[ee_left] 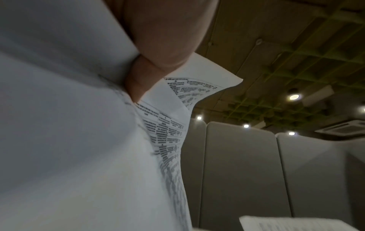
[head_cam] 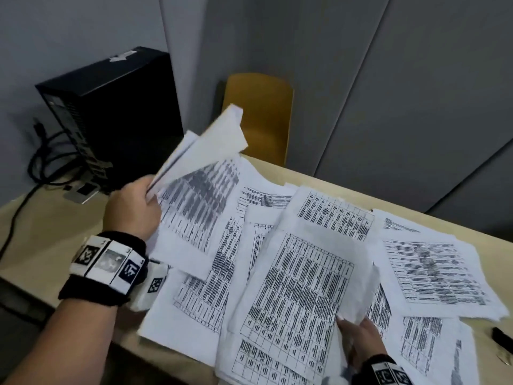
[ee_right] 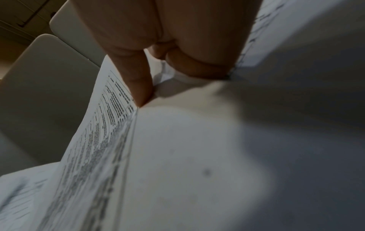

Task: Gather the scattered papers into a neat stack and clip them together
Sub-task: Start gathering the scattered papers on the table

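Note:
Several printed sheets with tables lie scattered and overlapping across the beige table (head_cam: 50, 226). My left hand (head_cam: 133, 207) grips a small bunch of papers (head_cam: 200, 151) by one edge and holds it lifted and tilted above the table's left side; in the left wrist view the fingers (ee_left: 138, 81) pinch those papers (ee_left: 59, 125). My right hand (head_cam: 358, 343) pinches the near edge of a raised sheet (head_cam: 299, 287) at the front middle; the right wrist view shows the fingers (ee_right: 138, 84) curled on that sheet (ee_right: 177, 156). A black binder clip (head_cam: 501, 336) lies at the far right edge.
A black computer tower (head_cam: 111, 115) with cables stands at the back left of the table. A yellow chair (head_cam: 261, 112) sits behind the table against grey partition panels (head_cam: 388, 93). More loose sheets (head_cam: 433, 270) lie on the right side.

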A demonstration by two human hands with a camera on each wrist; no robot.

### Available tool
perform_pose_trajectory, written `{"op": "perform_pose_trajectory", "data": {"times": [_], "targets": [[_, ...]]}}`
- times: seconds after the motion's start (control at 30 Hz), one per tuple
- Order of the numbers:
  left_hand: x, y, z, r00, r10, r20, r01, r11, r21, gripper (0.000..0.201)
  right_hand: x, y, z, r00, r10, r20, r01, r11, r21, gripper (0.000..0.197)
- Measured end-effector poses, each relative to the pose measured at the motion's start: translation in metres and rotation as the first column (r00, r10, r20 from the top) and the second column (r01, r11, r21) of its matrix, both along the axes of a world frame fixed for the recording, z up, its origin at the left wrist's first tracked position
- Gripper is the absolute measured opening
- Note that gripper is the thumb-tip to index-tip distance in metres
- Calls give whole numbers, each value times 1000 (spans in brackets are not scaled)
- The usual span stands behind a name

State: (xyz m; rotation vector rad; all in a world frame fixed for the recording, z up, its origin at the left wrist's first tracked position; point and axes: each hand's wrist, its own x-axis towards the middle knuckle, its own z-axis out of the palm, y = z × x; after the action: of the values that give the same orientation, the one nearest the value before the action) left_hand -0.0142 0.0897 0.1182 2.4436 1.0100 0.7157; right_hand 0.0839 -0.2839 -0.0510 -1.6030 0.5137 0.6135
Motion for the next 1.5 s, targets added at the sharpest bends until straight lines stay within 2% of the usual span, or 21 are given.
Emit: {"op": "perform_pose_trajectory", "data": {"times": [0.07, 0.17, 0.3, 0.33, 0.4, 0.53, 0.63, 0.7, 0.83, 0.9, 0.97, 1.0, 1.03, 1.07, 1.13, 1.2, 1.23, 1.3, 1.37, 1.43, 1.5], "targets": [[2, -4, 19, 990, 15, 142, -19, 999, 31, 18, 1, 0, 0, 1000, 4, 16, -4, 1000, 9, 46], [8, -8, 33, 941, 80, 328, -76, 997, -24, 21, 3, -1, 0, 999, 24, 35, -25, 1000, 13, 45], [20, -14, 32, 820, 180, 544, -45, 967, -252, 26, 2, -1, 2, 999, 27, 29, -28, 999, 39, 43], [25, -17, 28, 805, 215, 553, -29, 945, -326, 26, 2, -1, 2, 999, 15, 30, -17, 999, 43, 43], [32, -27, 13, 850, 218, 480, 15, 900, -436, 25, -1, 0, 4, 1000, 5, 9, -5, 998, 60, 44], [39, -57, -49, 959, 46, 281, 150, 756, -637, 26, 1, 1, 7, 1000, 6, -9, -5, 998, 69, 39], [38, -81, -89, 989, -22, 144, 123, 646, -753, 35, 6, 4, 10, 1000, 3, -2, -2, 997, 73, 30], [38, -91, -106, 995, -53, 80, 95, 621, -778, 41, 9, 5, 8, 1000, 4, 20, -6, 997, 76, 33], [38, -87, -123, 995, -42, 86, 96, 512, -854, 61, 6, 3, 11, 998, -13, 66, 4, 990, 139, 26], [36, -82, -131, 992, -65, 107, 123, 369, -921, 74, 4, 2, 15, 997, -13, 73, -3, 976, 216, 26], [33, -83, -133, 988, -125, 95, 120, 205, -971, 63, 0, 5, 20, 996, 23, 81, -42, 969, 244, 27], [32, -87, -135, 983, -162, 86, 111, 156, -981, 50, -1, 5, 21, 996, 43, 79, -60, 972, 226, 26], [31, -91, -136, 979, -186, 79, 106, 143, -984, 35, -1, 7, 23, 994, 69, 82, -84, 976, 203, 24], [31, -95, -139, 976, -208, 68, 108, 187, -977, 23, -2, 7, 25, 993, 79, 91, -95, 979, 179, 22], [30, -97, -146, 972, -235, 17, 107, 374, -921, 8, -2, 7, 28, 982, 135, 129, -145, 987, 72, 26], [29, -99, -150, 975, -223, -14, 93, 462, -882, 8, 4, 1, 32, 939, 278, 203, -248, 955, -162, 22], [28, -99, -151, 980, -201, -9, 88, 468, -879, 10, 9, -6, 34, 910, 336, 243, -257, 917, -306, 20], [24, -94, -155, 991, -132, 7, 69, 467, -881, 11, 26, -20, 37, 878, 364, 312, -144, 820, -553, 20], [18, -89, -161, 995, -95, -15, 32, 469, -883, 9, 50, -40, 33, 844, 409, 346, -31, 681, -731, 32], [13, -85, -169, 997, -55, -59, -26, 470, -882, 11, 74, -59, 22, 830, 504, 237, -71, 518, -852, 49], [13, -86, -172, 995, -39, -87, -59, 462, -885, 11, 88, -73, 13, 811, 585, 3, -246, 346, -905, 64]]}}
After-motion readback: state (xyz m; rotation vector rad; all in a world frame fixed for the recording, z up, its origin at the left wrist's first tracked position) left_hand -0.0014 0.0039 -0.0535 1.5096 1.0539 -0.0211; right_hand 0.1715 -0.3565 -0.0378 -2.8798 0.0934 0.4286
